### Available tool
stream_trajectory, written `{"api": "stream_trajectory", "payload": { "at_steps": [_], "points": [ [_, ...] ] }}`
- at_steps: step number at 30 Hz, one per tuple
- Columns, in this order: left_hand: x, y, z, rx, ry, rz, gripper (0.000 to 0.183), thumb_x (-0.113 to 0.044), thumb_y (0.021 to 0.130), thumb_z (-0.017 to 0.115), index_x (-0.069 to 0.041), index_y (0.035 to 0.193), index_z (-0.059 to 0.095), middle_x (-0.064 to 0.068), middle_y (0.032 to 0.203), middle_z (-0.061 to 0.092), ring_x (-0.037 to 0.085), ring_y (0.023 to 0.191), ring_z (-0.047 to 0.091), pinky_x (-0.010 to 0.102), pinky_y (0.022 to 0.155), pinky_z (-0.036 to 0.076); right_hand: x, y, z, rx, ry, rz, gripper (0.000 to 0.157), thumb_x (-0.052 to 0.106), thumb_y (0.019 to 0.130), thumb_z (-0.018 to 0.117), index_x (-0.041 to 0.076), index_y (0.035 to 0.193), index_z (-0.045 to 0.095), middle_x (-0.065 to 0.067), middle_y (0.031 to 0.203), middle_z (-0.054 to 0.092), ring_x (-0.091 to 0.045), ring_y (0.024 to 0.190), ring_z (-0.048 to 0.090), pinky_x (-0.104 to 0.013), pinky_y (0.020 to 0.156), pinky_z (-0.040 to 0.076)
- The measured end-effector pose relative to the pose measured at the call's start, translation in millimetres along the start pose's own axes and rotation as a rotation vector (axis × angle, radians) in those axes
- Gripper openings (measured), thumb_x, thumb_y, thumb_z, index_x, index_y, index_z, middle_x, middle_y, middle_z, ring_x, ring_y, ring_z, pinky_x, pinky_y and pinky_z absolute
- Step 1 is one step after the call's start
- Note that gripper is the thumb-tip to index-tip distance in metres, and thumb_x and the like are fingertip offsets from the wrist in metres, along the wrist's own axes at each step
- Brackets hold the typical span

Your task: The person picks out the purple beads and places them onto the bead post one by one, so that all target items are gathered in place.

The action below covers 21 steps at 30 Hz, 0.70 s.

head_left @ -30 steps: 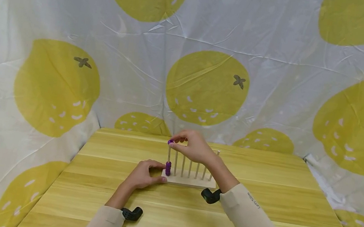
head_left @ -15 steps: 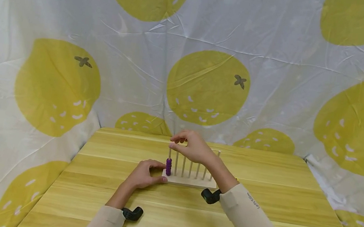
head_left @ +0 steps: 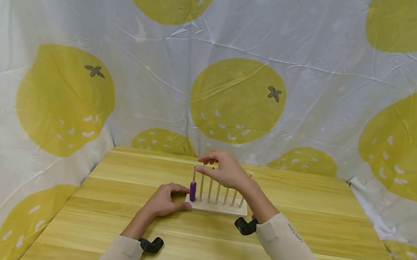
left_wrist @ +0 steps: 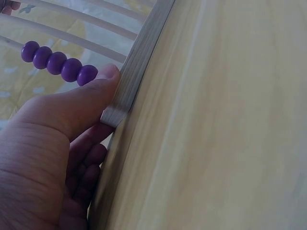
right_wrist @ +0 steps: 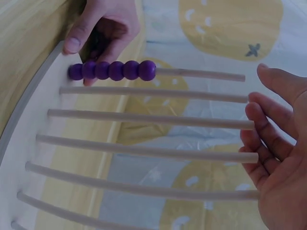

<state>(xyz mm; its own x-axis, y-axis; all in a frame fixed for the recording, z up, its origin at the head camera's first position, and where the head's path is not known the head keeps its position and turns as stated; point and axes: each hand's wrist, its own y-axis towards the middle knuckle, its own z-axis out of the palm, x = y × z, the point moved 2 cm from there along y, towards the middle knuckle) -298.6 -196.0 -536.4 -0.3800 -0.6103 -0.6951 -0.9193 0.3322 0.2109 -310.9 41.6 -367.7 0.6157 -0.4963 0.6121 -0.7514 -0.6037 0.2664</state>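
A wooden bead rack (head_left: 218, 208) stands on the table, a pale flat base with a row of upright pegs. Purple beads (right_wrist: 115, 70) are stacked low on its leftmost peg; the other pegs in sight carry none. My left hand (head_left: 163, 201) grips the base's left end, thumb in front beside the beads, as the left wrist view (left_wrist: 48, 124) also shows. At the peg tops is my right hand (head_left: 225, 169), fingers loosely bent, thumb apart, nothing between them. In the right wrist view that hand (right_wrist: 283, 134) is just past the peg ends.
The wooden table (head_left: 101, 221) spreads around the rack. Behind it hangs a white cloth (head_left: 152, 78) printed with yellow lemons. A small purple spot (head_left: 254, 217) shows beside my right wrist, mostly hidden by the arm. Black wrist cameras (head_left: 151, 244) stick out from both cuffs.
A purple bead pinched at the leftmost peg's top has been let go and dropped onto the stack. My right hand has since shifted slightly right; my left hand stays put.
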Motion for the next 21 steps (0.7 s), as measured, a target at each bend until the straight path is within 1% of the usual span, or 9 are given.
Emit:
{"api": "stream_trajectory", "payload": {
  "at_steps": [3, 6, 10, 15, 21],
  "points": [
    [-1.7, 0.1, -0.8, 0.002, -0.004, -0.008, 0.049, -0.047, 0.08, 0.088, -0.021, 0.12, 0.077, -0.002, 0.122, 0.075, 0.025, 0.123, 0.066, 0.051, 0.11, 0.049, -2, -5, -5.0, -0.007, 0.008, 0.0, 0.033, 0.035, 0.098, 0.073, 0.014, 0.123, 0.075, -0.006, 0.115, 0.072, -0.019, 0.106, 0.063, -0.044, 0.096, 0.054],
    [-2.1, 0.6, -1.3, 0.001, 0.002, -0.003, 0.048, -0.046, 0.08, 0.088, -0.021, 0.12, 0.077, -0.002, 0.122, 0.075, 0.025, 0.123, 0.066, 0.05, 0.11, 0.049, -5, -11, -10.1, -0.021, 0.014, 0.001, 0.033, 0.035, 0.097, 0.073, 0.015, 0.123, 0.075, -0.008, 0.115, 0.072, -0.019, 0.105, 0.063, -0.044, 0.096, 0.054],
    [-1.3, 1.2, -1.5, -0.003, 0.016, 0.009, 0.048, -0.046, 0.081, 0.087, -0.02, 0.12, 0.077, -0.001, 0.122, 0.075, 0.026, 0.121, 0.067, 0.051, 0.109, 0.05, -10, -20, -16.9, -0.049, 0.004, 0.007, 0.033, 0.036, 0.096, 0.074, 0.016, 0.122, 0.075, -0.004, 0.111, 0.072, -0.02, 0.103, 0.064, -0.043, 0.095, 0.054],
    [0.7, 1.2, -1.3, -0.007, 0.015, -0.004, 0.048, -0.046, 0.079, 0.088, -0.022, 0.119, 0.078, -0.002, 0.121, 0.075, 0.025, 0.122, 0.066, 0.049, 0.11, 0.049, -19, -31, -24.7, -0.075, 0.002, 0.014, 0.035, 0.037, 0.094, 0.077, 0.016, 0.122, 0.075, 0.001, 0.108, 0.07, -0.025, 0.104, 0.064, -0.045, 0.096, 0.055],
    [0.9, 0.3, 1.6, -0.005, 0.016, 0.004, 0.047, -0.046, 0.08, 0.088, -0.023, 0.119, 0.077, -0.003, 0.122, 0.075, 0.026, 0.123, 0.066, 0.05, 0.111, 0.049, -29, -46, -34.2, -0.093, 0.005, 0.062, 0.038, 0.04, 0.091, 0.079, 0.018, 0.123, 0.075, 0.003, 0.109, 0.069, -0.025, 0.105, 0.063, -0.044, 0.095, 0.054]
  ]
}}
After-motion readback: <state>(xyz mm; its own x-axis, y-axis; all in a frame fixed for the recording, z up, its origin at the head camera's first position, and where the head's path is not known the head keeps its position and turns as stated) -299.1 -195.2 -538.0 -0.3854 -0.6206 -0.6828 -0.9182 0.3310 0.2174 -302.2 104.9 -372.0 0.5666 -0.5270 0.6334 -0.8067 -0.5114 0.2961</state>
